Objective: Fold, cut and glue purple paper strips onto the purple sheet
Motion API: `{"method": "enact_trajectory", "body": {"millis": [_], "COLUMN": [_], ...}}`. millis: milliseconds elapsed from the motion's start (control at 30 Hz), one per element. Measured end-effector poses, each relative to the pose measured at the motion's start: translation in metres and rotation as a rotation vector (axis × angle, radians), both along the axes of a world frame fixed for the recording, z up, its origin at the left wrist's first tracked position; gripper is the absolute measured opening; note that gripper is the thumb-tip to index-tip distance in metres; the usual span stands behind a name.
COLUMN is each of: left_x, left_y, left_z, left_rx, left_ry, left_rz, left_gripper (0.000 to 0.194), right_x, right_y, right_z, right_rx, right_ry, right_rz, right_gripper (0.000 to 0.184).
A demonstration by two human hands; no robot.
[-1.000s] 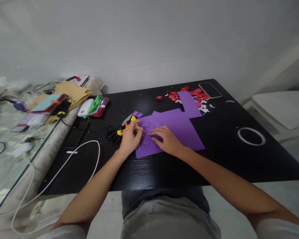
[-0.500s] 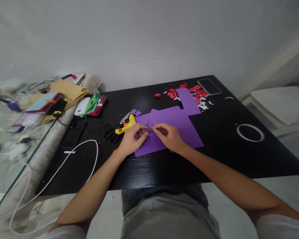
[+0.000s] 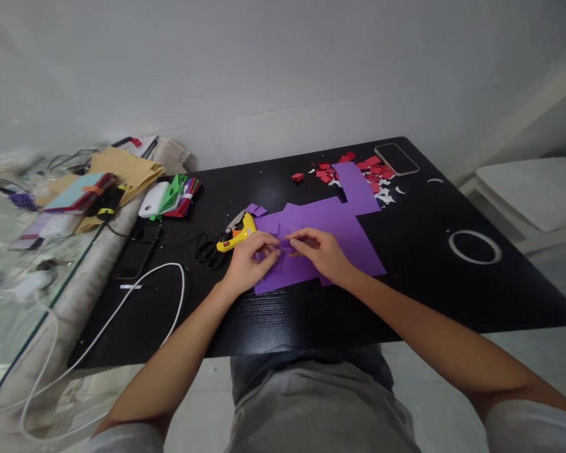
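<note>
A large purple paper sheet (image 3: 339, 229) with cut-out corners lies on the black table (image 3: 273, 314). My left hand (image 3: 248, 261) and my right hand (image 3: 323, 251) meet over its left part, fingers pinched together on a small purple paper piece (image 3: 284, 247) held between them. A yellow glue gun (image 3: 236, 234) lies just left of my left hand, with black scissors (image 3: 207, 251) beside it. Small purple squares (image 3: 255, 209) sit near the sheet's upper left corner.
Red paper pieces (image 3: 349, 170) and white scraps lie at the back by a phone (image 3: 396, 158). A white tape ring (image 3: 475, 246) sits at the right. Folded coloured papers (image 3: 182, 196), another phone (image 3: 134, 255), a white cable (image 3: 136, 296) and a cluttered glass table are left.
Both hands rose from pressing flat on the purple sheet and came together, pinching a small purple piece. The view shifted slightly.
</note>
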State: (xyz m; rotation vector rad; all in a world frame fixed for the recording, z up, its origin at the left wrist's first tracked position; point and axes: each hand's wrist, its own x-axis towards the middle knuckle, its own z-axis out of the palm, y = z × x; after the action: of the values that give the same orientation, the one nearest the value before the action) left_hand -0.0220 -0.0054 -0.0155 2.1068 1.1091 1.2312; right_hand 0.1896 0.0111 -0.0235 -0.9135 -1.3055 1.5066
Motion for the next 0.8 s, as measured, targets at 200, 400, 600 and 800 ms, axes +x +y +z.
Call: {"method": "enact_trajectory", "body": {"millis": [200,400,600,800], "left_x": [-0.001,0.001,0.004,0.006], "left_y": [-0.001,-0.003,-0.006,-0.007], "left_z": [0.005,0.009,0.012,0.014], "left_rx": [0.112,0.176,0.207,0.221], "left_ry": [0.039,0.043,0.033,0.031], "left_rz": [0.023,0.006,-0.008,-0.003], "left_gripper": [0.007,0.012,0.009,0.004], "right_x": [0.0,0.002,0.002,0.002], "right_y": [-0.005,-0.006,-0.011,-0.015], "right_z": [0.003,0.002,0.002,0.005], "right_rx": [0.249,0.674,0.815,0.66], "right_ry": [-0.114,-0.307,-0.36,-0.318], "right_rz": [-0.008,-0.094,-0.113,-0.113], "right_gripper": [0.019,0.008,0.013,0.013]}}
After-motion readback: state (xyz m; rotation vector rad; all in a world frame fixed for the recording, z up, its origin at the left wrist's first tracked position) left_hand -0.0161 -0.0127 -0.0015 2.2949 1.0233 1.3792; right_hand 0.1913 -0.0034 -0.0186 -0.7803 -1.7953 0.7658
